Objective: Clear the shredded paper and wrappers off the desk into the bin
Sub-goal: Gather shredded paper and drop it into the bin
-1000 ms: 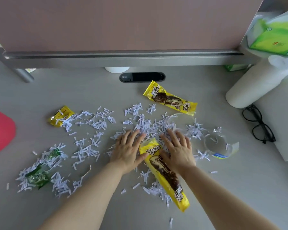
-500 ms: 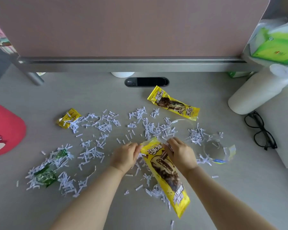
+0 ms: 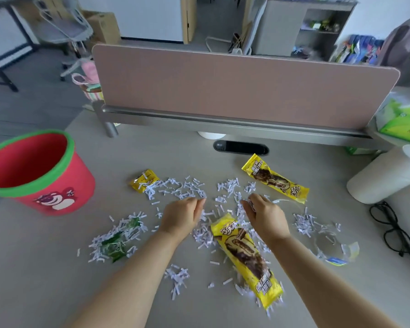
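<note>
White shredded paper (image 3: 182, 188) lies scattered over the grey desk (image 3: 57, 268). My left hand (image 3: 181, 215) and my right hand (image 3: 264, 214) are curled and face each other over the middle of the shreds; white bits show at the right fingertips, and the left palm is hidden. A long yellow snack wrapper (image 3: 244, 254) lies just below the hands. Another yellow wrapper (image 3: 275, 179) lies at the far right, a small yellow one (image 3: 143, 179) at the far left, a green one (image 3: 114, 245) among shreds on the left, and a clear plastic wrapper (image 3: 336, 252) on the right. The red bin (image 3: 33, 185) with a green rim stands at the left.
A pink partition (image 3: 234, 91) closes the desk's far side, with a black cable port (image 3: 240, 146) below it. A white paper roll (image 3: 384, 178), black glasses (image 3: 393, 230) and a green tissue pack (image 3: 402, 121) sit at the right.
The view has tilted up, bringing the whole bin into sight. Both hands went from flat on the shreds to curled, then shifted apart off the long wrapper's top end.
</note>
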A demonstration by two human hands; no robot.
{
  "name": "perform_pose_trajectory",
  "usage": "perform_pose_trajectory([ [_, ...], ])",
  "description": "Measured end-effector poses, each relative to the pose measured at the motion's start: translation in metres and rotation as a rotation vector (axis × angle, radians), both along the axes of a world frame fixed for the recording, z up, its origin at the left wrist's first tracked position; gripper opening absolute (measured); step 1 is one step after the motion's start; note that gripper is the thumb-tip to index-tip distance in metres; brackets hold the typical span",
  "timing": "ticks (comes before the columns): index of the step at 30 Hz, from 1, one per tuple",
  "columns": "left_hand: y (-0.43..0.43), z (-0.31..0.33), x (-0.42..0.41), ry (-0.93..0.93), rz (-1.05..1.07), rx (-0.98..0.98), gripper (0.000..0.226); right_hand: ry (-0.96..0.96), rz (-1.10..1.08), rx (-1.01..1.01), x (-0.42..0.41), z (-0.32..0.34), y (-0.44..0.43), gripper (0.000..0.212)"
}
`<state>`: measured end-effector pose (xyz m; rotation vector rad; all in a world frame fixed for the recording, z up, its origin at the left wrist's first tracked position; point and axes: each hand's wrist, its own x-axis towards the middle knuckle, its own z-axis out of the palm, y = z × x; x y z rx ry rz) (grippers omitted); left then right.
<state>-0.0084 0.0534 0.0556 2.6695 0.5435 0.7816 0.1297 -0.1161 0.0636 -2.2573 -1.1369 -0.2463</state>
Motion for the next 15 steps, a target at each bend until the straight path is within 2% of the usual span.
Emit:
perform_pose_trajectory([
  [5, 0.025, 0.03, -0.023, -0.088, -0.019, 0.044, 0.041, -0.004, 0.075, 0.085, -0.028, 0.032, 0.044, 0.038],
  [15, 0.141, 0.097, -0.126, -0.236, 0.165, 0.077, 0.04, 0.012, 0.31, 0.263, -0.114, 0.087, 0.2, 0.04],
])
